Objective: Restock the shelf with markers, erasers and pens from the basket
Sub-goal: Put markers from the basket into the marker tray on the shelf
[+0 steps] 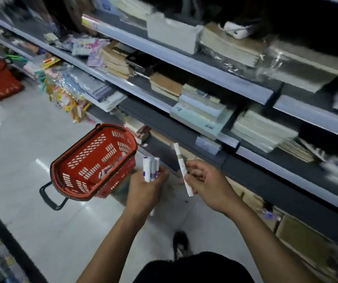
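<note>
Blurred shelf stock (245, 50) at right; small items in basket (94, 162) indistinct.

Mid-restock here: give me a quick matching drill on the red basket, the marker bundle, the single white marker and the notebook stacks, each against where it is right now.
Things:
1. red basket
2. marker bundle
3. single white marker
4. notebook stacks

Places:
A. pinched in the right hand
B. piled on the shelf
C. on the floor beside the shelving
D. gripped upright in the left hand

Pairs: 1-C, 2-D, 3-A, 4-B
</note>
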Available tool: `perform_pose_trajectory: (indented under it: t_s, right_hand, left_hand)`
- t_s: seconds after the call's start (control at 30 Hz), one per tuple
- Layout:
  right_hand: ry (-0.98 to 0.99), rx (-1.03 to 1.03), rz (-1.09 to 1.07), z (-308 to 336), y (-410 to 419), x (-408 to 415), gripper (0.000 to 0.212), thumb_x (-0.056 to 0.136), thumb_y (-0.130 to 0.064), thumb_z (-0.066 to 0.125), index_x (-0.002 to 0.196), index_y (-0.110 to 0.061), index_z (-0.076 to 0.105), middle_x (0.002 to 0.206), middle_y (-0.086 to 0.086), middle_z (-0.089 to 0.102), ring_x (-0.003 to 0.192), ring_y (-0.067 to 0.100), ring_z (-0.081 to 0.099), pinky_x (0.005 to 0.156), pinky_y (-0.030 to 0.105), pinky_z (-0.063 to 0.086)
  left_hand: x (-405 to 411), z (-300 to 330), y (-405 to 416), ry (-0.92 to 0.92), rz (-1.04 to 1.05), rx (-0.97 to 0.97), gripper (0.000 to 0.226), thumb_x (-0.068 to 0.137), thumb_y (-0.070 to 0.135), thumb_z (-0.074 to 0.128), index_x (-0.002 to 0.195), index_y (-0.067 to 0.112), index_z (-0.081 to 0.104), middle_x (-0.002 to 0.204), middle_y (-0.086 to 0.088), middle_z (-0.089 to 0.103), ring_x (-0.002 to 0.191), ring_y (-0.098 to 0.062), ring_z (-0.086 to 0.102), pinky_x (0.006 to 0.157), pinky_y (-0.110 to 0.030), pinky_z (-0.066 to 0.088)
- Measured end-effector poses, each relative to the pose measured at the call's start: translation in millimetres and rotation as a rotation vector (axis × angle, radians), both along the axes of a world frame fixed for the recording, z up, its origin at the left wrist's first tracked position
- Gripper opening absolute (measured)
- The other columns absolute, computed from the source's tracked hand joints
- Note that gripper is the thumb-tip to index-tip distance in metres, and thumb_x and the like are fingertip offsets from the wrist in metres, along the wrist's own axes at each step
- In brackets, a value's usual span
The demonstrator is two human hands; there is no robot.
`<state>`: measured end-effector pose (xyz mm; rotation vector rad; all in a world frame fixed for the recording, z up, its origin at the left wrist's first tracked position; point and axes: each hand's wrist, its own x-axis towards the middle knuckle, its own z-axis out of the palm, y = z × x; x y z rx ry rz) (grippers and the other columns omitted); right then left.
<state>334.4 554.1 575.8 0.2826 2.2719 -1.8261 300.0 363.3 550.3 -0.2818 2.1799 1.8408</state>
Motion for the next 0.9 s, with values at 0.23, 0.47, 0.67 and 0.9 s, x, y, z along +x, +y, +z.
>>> perform_pose_trajectory:
  t_s: [0.23, 0.47, 0.67, 0.9]
  right_hand:
    - [0.033, 0.086, -0.167, 18.7, 27.2, 95.6, 0.027, 0.1, -0.008, 0.064, 0.118, -0.025, 0.074, 0.089, -0.009, 0.078, 0.086, 0.003, 0.073, 0.067, 0.011, 0.049]
    - [0.066, 0.204, -0.281, 15.9, 71.5, 176.0, 0.026, 0.099, -0.024, 0.066, 0.117, -0.042, 0.072, 0.085, -0.008, 0.074, 0.084, 0.022, 0.072, 0.078, 0.046, 0.056]
    - [0.138, 0.357, -0.447, 14.1, 137.8, 236.8, 0.02, 0.097, -0.035, 0.068, 0.113, -0.047, 0.072, 0.084, -0.016, 0.066, 0.06, 0.003, 0.053, 0.056, 0.017, 0.04]
    - [0.181, 0.525, -0.546, 24.0, 250.0, 299.4, 0.023, 0.096, -0.028, 0.071, 0.117, -0.036, 0.075, 0.087, -0.017, 0.057, 0.074, 0.007, 0.058, 0.06, 0.017, 0.039]
  left_hand:
    - [58.6, 15.2, 50.4, 0.011, -0.196, 0.059, 0.015, 0.094, 0.031, 0.077, 0.086, 0.018, 0.075, 0.062, 0.004, 0.066, 0.05, -0.007, 0.056, 0.047, -0.025, 0.044]
    - [115.0, 16.6, 112.2, 0.03, -0.351, 0.062, 0.013, 0.093, 0.035, 0.077, 0.081, 0.033, 0.075, 0.062, -0.006, 0.066, 0.049, -0.013, 0.059, 0.049, -0.032, 0.052]
    - [157.5, 25.4, 193.2, 0.035, -0.476, 0.055, 0.025, 0.075, 0.053, 0.077, 0.067, 0.03, 0.07, 0.052, -0.003, 0.06, 0.044, -0.016, 0.054, 0.045, -0.031, 0.047]
    - [208.0, 33.9, 316.7, 0.019, -0.563, 0.085, 0.03, 0.08, 0.044, 0.082, 0.063, 0.024, 0.069, 0.052, -0.006, 0.056, 0.044, -0.02, 0.05, 0.047, -0.034, 0.044]
